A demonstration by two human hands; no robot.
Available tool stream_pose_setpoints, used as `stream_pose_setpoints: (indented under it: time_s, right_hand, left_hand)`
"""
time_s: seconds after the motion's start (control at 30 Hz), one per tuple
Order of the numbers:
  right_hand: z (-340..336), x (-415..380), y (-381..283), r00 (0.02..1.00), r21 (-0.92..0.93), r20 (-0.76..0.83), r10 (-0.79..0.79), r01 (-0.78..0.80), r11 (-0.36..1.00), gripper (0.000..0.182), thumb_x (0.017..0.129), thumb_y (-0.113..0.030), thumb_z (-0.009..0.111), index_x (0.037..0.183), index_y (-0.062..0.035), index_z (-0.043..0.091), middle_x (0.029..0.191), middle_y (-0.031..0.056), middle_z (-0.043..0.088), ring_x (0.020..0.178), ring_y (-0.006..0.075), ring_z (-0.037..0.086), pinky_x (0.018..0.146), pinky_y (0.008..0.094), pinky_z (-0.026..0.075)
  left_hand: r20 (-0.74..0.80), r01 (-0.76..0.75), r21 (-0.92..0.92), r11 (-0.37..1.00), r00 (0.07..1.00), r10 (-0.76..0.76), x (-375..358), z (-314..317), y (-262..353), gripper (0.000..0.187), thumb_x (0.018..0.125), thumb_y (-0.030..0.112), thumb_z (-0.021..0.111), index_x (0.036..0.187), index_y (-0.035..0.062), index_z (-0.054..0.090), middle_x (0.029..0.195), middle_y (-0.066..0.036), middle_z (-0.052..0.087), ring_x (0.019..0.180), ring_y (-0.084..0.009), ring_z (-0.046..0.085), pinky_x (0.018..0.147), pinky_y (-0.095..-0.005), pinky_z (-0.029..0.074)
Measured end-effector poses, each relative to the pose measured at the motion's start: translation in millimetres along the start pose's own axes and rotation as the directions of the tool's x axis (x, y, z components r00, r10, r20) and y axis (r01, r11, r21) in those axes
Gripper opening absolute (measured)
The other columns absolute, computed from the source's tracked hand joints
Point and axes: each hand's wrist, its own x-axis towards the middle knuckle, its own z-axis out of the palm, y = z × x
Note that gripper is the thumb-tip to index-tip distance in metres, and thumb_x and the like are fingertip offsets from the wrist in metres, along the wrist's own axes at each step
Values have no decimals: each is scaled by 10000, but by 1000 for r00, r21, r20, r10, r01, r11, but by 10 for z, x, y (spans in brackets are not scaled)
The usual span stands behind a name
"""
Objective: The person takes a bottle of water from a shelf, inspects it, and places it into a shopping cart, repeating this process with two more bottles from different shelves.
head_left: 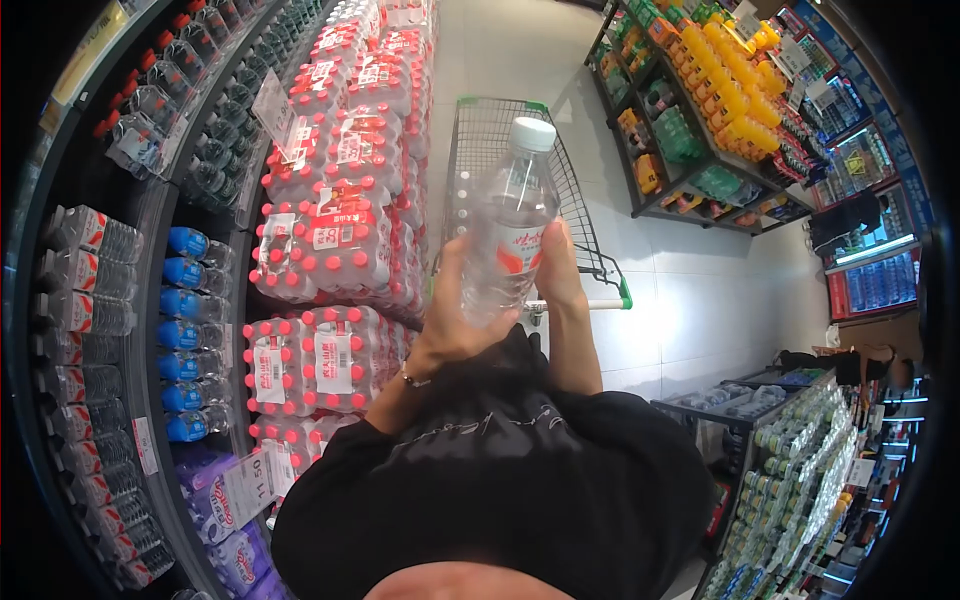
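Head view: a bottle (511, 228) is clasped between left hand (457, 318) and right hand (560, 268).

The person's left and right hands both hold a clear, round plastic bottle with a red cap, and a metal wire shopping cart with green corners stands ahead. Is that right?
Not quite: the head view shows a white cap, not a red one, on the clear, round plastic bottle that the left hand and right hand hold.
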Motion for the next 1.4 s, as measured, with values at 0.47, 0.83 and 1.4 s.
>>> stream_pose_setpoints:
  time_s: [0.47,0.83,1.4]
  right_hand:
    - [-407,370,0,913,-239,45,405,-384,892,383,847,-188,743,1154,23,654,1017,81,699,917,137,658,804,284,532]
    - [-1537,650,655,892,-401,-235,385,-450,798,526,729,-235,842,1149,24,660,989,120,734,864,141,682,773,296,536]
    - [-3732,2563,2828,954,-753,-64,292,-239,613,530,730,-354,805,1122,-40,635,1097,187,642,1034,366,624,885,438,497]
  left_hand:
    - [-25,167,-114,979,985,-171,182,-70,-813,744,833,165,700,1414,-45,286,1362,-207,421,1313,-285,419,1106,-394,332]
    - [-5,287,73,955,958,-288,1379,408,-1435,678,875,196,698,1444,-23,403,1403,-205,515,1342,-297,467,1111,-397,356]
    - [187,144,508,849,944,-272,3569,529,-4074,472,845,51,661,1305,12,560,1182,-192,674,1071,-333,667,937,-392,508]
